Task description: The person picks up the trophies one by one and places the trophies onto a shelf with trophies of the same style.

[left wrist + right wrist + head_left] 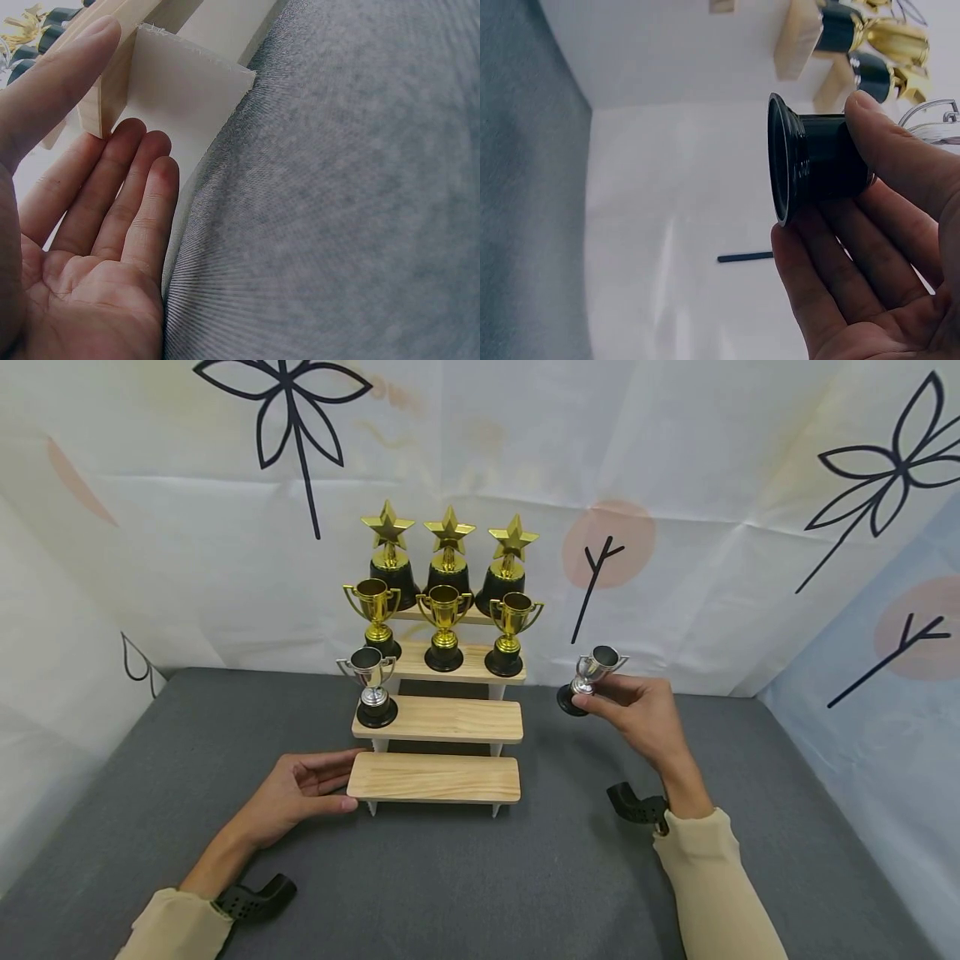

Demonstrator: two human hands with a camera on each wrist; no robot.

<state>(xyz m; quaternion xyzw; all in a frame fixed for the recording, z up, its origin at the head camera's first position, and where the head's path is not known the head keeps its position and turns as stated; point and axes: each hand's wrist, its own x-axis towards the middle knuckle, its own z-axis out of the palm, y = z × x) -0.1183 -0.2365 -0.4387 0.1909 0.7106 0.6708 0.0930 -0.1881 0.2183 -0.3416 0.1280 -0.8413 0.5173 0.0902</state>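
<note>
My right hand holds a silver trophy cup in the air to the right of the stepped wooden stand. In the right wrist view, thumb and fingers grip its black base, and the cup leans to one side. At the stand's lowest step, my left hand rests against the left end with fingers extended. The left wrist view shows those fingers beside the white support under the step. Another silver trophy cup stands upright at the left of the second step from the bottom.
Three gold trophy cups stand on the third step, and three gold star trophies stand on the top one. Behind the grey tabletop hangs a white patterned cloth. A black band is around the right wrist.
</note>
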